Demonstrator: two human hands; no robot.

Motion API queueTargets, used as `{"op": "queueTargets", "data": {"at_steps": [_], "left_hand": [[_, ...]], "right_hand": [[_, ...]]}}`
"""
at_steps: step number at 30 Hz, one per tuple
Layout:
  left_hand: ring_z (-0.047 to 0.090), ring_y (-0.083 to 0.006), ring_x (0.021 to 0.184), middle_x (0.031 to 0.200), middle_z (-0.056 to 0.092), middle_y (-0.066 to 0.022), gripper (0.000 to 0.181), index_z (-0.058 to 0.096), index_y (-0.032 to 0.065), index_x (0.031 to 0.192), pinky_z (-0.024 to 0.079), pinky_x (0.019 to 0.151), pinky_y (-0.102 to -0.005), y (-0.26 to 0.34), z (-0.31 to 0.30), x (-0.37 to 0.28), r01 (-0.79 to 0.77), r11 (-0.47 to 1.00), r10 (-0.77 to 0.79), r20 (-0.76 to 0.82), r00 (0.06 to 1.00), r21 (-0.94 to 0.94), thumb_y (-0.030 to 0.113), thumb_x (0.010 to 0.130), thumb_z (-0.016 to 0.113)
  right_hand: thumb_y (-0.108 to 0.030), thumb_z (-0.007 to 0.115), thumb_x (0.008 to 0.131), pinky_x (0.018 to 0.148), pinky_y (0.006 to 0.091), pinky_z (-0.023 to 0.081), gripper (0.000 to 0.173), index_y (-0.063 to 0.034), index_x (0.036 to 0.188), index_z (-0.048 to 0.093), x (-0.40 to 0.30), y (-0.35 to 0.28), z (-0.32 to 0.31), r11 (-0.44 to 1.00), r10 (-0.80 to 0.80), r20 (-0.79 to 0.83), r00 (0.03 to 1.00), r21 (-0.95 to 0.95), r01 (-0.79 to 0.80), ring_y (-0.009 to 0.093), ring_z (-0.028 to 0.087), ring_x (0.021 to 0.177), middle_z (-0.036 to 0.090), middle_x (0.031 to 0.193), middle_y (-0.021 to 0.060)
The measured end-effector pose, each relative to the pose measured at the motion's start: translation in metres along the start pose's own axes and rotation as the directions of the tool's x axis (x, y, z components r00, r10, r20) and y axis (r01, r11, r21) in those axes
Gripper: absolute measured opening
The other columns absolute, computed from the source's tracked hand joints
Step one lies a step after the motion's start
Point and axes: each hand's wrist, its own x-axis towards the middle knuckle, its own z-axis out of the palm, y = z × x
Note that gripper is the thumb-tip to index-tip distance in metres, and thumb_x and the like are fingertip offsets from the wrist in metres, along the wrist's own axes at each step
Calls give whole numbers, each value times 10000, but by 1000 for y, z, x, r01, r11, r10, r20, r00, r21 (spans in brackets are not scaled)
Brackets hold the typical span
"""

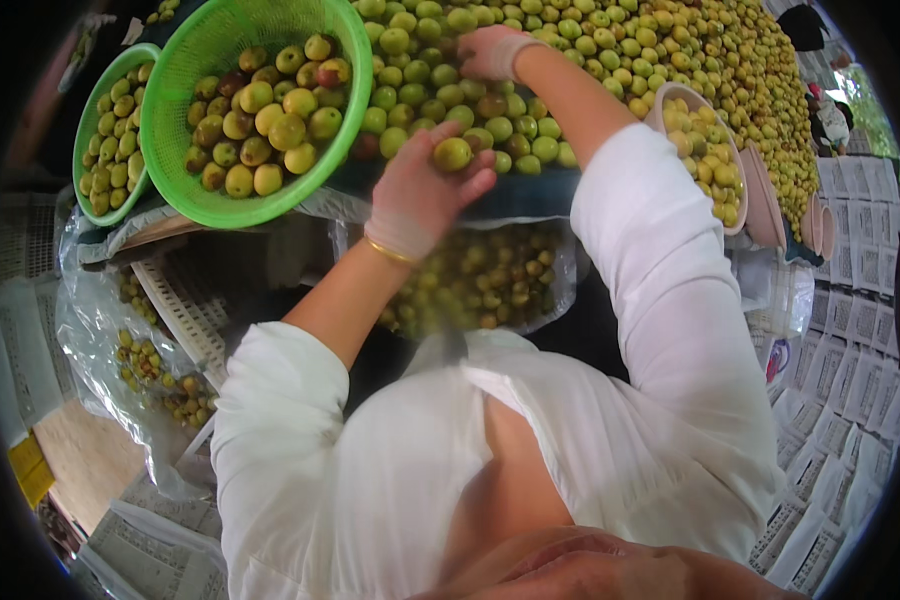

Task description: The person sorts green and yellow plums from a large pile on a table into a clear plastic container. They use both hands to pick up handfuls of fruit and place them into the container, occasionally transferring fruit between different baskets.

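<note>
A yellow-green round fruit [452, 154], which looks like a jujube, rests in the curled fingers of my left hand [420, 184]. That hand is palm up at the near edge of a large heap of similar fruits [502, 129]. Farther out, my right hand [489, 52] reaches onto the heap, its fingers bent down among green fruits; whether it grips one is hidden by blur. Both hands wear thin, see-through gloves. Left of my left hand stands a bright green plastic basket [356, 112] with browner, blemished fruits inside.
A smaller green basket [82, 176] of fruits stands far left. Beside my right forearm is a pink basket [733, 161] of yellow fruits. Below the table edge hangs a plastic-lined container of fruits [487, 281]. White crates [855, 375] are stacked right; a plastic bag [94, 315] lies left.
</note>
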Motion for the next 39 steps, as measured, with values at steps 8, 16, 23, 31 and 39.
{"op": "queueTargets", "data": {"at_steps": [8, 16, 23, 31, 39], "left_hand": [[544, -378, 1148, 1304, 469, -226, 617, 347, 16, 1386, 536, 917, -491, -1, -5, 4, -28, 989, 9, -128, 992, -147, 453, 976, 495], [553, -378, 1136, 1290, 488, -188, 421, 448, 48, 1313, 508, 921, -485, -7, -17, 7, 26, 960, -44, -60, 997, -279, 260, 959, 531], [558, -333, 1148, 1273, 535, -153, 503, 460, 38, 1322, 522, 900, -473, -15, -19, 9, -175, 670, 265, -13, 964, 722, 419, 994, 453], [512, -303, 1232, 1355, 489, -115, 619, 419, 118, 1374, 504, 934, -512, 3, 13, 3, -17, 956, -33, -164, 986, -293, 572, 954, 408], [589, -302, 1100, 1358, 494, -163, 514, 541, 167, 1264, 582, 821, -443, 10, -10, -1, 69, 921, -113, -95, 989, -382, 551, 924, 496]], "right_hand": [[-300, 663, 832, 811, 330, 535, 300, -165, 1098, 693, -67, -8, 5, 839, -41, -359, 933, 494, 227, 232, 670, 907, 698, 1033, 67], [-236, 644, 807, 881, 352, 514, 319, -144, 1108, 693, -71, -2, 10, 814, -253, -381, 889, 412, 409, 278, 641, 1002, 678, 1083, 94], [-208, 611, 769, 893, 418, 510, 398, -188, 1163, 664, -89, -40, 13, 845, -459, -144, 877, 234, 481, 338, 615, 1043, 634, 1110, 138], [-221, 711, 744, 857, 354, 525, 346, -102, 1066, 673, -122, -59, 17, 588, -313, -631, 709, 458, 667, 252, 642, 961, 656, 1066, 114], [-324, 678, 824, 848, 387, 518, 334, -134, 1099, 668, -97, -2, -16, 779, 48, -706, 706, 469, 416, 273, 629, 1023, 655, 1095, 102]]}}
